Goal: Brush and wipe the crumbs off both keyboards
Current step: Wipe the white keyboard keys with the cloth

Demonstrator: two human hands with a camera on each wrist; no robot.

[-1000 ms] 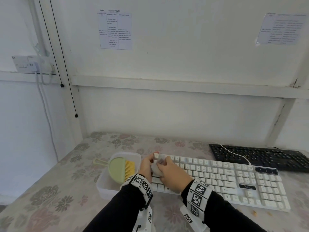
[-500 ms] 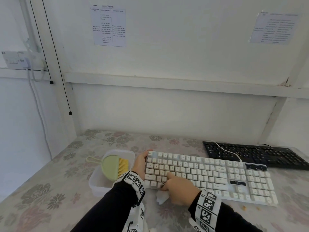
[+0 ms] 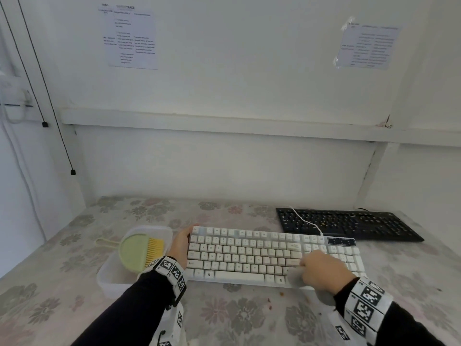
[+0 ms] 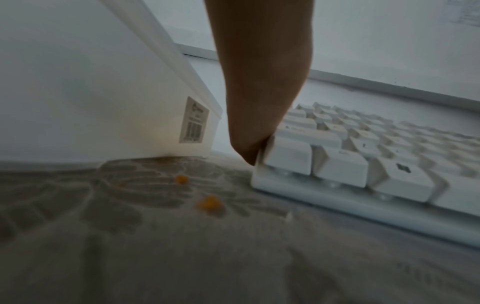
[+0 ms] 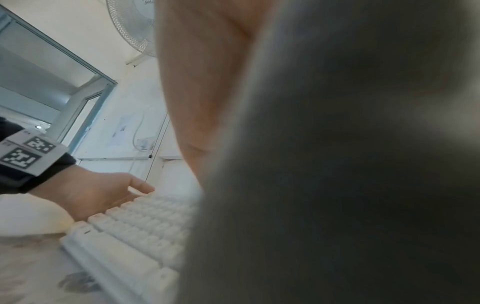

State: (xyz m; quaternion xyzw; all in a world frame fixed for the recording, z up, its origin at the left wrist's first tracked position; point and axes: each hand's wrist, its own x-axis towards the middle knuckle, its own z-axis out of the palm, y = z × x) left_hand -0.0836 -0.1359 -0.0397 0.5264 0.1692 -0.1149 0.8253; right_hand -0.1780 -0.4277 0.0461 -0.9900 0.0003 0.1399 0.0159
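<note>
The white keyboard lies across the middle of the flowered table. My left hand rests flat against its left end, fingers straight along the edge. My right hand grips a crumpled grey cloth and presses it onto the lower key rows right of the space bar. In the right wrist view the cloth fills most of the picture beside the keyboard. The black keyboard sits behind at the right, with specks on its keys.
A clear plastic tub stands left of the white keyboard, holding a green dustpan and a yellow-bristled brush. Orange crumbs lie beside the tub, and more crumbs lie before the keyboard. The wall is close behind.
My right hand has carried the cloth from the keyboard's left end down to its front edge, then right along the lower rows. The left hand has stayed at the left end.
</note>
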